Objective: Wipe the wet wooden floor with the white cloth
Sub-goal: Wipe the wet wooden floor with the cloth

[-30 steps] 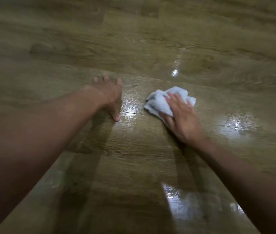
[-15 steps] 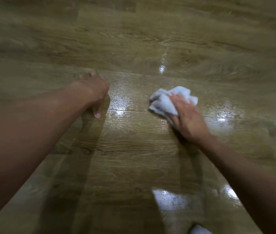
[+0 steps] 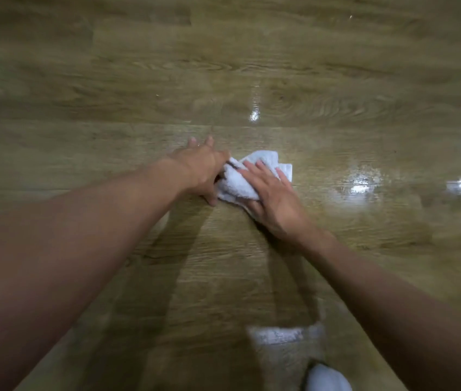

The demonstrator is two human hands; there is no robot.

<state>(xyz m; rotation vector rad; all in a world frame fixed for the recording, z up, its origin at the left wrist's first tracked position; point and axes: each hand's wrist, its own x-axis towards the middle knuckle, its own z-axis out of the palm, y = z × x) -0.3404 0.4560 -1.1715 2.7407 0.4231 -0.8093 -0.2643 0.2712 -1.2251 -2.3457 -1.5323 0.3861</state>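
Mid-frame, the right hand [image 3: 274, 198], fingers [image 3: 263, 172] spread, presses the white cloth [image 3: 237, 184] flat for wiping; the left hand [image 3: 201, 167], fingers apart, braces on the wooden floor [image 3: 252, 66].

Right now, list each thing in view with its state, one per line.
Cloth: bunched, flat on the floor, under the right hand.
Floor: wet, shiny patches to the right of the cloth.
Right hand: open, palm pressing the cloth.
Left hand: open, on the floor, touching the cloth's left edge.
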